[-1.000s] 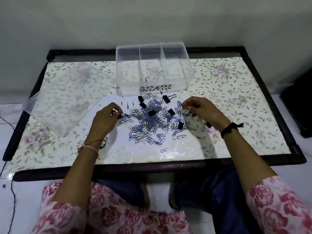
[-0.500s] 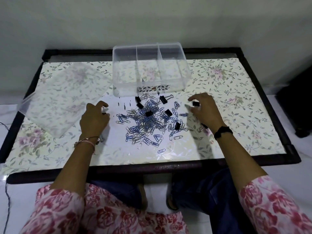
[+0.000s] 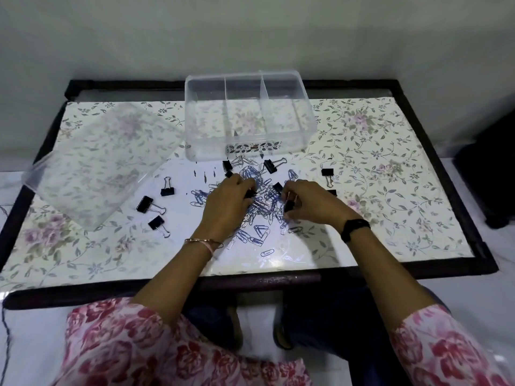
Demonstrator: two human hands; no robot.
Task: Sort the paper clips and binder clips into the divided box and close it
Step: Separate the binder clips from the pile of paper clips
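At the middle of the worktop (image 3: 390,190), both hands sit on a heap of blue paper clips (image 3: 259,196), covering much of it. Left hand (image 3: 228,201) lies palm down, fingers curled into the heap; something black shows at its fingertips, likely a binder clip, but whether it is pinched cannot be told. Right hand (image 3: 309,201) is curled too, thumb and fingers pinching a small black binder clip (image 3: 289,205) at the right side of the heap. How many clips lie under the hands is hidden.

Loose binder clips: three in a group (image 3: 152,208) left of the heap, well apart from it; one (image 3: 270,166) at the far edge of the heap just in front of the box; another (image 3: 227,165) beside it, partly hidden by paper clips; one (image 3: 327,174) right of the heap. A dark bit by the right hand's knuckles is too covered to identify.

Clear divided box (image 3: 250,118) stands open at the far middle of the worktop, three compartments side by side; the clear walls make it hard to tell whether anything is inside. Its clear lid (image 3: 97,162) lies at far left, tilted, one corner overhanging the worktop edge. Near edge of the view cuts off both flowered sleeves (image 3: 117,349).
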